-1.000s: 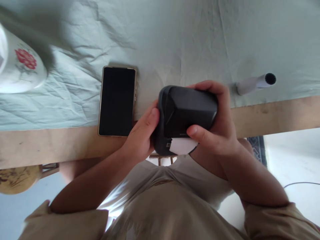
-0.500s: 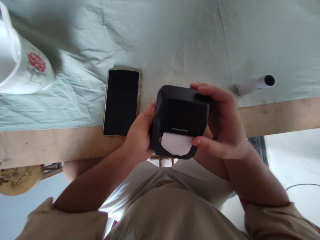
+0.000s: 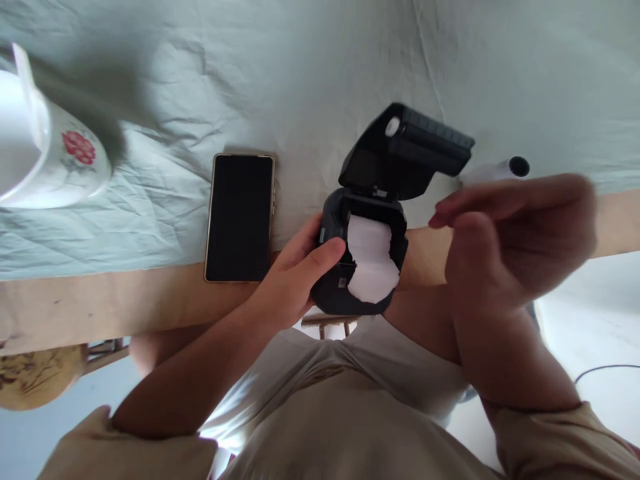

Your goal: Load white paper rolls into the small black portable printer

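Observation:
A black label printer [image 3: 330, 297] is in my left hand [image 3: 295, 273], which grips its left side with the thumb on the rim. Its lid [image 3: 385, 163] stands raised, with a dark roller along the lid's edge. Inside the compartment lies white label paper [image 3: 370, 243], and its torn-looking end hangs over the printer's front. To the right of the printer, my right hand [image 3: 515, 240] is in the air, apart from it and somewhat blurred. Its fingers stretch out, the thumb stands away from them, and I see nothing held.
Left of the printer, a dark-screened phone [image 3: 240, 217] lies across the cloth's edge. A white flowered mug [image 3: 70, 160] stands at the far left. Partly behind my right hand is a white roll [image 3: 493, 171] with a dark end. The pale green cloth [image 3: 310, 80] is wrinkled.
The printer's lid has swung up from closed, exposing the paper inside. My right hand has left the printer and moved right. My left thumb now rests on the compartment's rim.

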A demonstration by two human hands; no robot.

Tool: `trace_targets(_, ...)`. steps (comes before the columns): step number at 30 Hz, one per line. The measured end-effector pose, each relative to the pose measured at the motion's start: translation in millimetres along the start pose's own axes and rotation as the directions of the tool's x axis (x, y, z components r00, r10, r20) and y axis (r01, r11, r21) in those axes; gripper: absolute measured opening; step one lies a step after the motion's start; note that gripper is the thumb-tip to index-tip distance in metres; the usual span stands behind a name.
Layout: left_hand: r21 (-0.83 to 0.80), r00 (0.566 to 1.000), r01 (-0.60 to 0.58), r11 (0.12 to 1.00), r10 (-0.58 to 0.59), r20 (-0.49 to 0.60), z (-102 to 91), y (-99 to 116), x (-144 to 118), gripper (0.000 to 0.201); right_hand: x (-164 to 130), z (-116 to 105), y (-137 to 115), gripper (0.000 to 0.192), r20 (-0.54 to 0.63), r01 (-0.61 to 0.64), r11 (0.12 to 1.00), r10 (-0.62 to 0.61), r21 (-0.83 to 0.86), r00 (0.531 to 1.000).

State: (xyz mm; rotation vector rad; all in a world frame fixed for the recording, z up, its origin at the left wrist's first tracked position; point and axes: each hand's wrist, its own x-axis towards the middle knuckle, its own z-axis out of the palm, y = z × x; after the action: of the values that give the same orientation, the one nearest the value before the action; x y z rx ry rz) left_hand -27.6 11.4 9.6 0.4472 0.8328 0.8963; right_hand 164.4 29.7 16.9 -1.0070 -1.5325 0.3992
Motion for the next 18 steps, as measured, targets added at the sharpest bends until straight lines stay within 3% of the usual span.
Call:
trace_targets(3, 0.041, 1.0, -0.023, 0.999, 0.023, 0.012, -1.1, -1.2, 0.2, 0.046, 1.4, -5.8, -4.1, 0.005, 0.286, 0.057, 0.959, 0.026, -0.276, 0.958)
trace_targets(6, 0.124, 0.998, -0.052, 0.991, 0.054, -0.011, -2.6, -2.5, -1.0, 0.049, 0.5, -10.8, -8.3, 0.009, 0.48, 0.16, 0.913, 0.043, -0.375, 0.876)
trace_targets(9, 0.144, 0.999, -0.051, 0.988, 0.053, -0.011, -5.0, -4.0, -2.7, 0.047, 1.2, -12.8, -12.7, 0.01, 0.589, 0.182, 0.887, 0.118, -0.425, 0.8)
trace_targets(12, 0.145, 1.0, -0.025, 0.989, 0.023, 0.015, -6.6, -5.2, -3.6, 0.047, 4.4, -13.5, -15.7, 0.02, 0.595, 0.168, 0.879, 0.152, -0.447, 0.789)
trace_targets(15, 0.102, 1.0, -0.014, 0.995, 0.013, 0.009, -6.0, -5.0, -3.2, 0.049, 8.8, -17.5, -15.2, 0.03, 0.565, -0.022, 0.956, 0.191, -0.291, 0.803)
trace_targets(18, 0.005, 1.0, -0.002, 1.0, 0.003, -0.03, -4.4, -3.4, -1.8, 0.054, 13.3, -26.7, -6.4, 0.037, 0.532, -0.303, 0.951, 0.226, 0.059, 0.816)
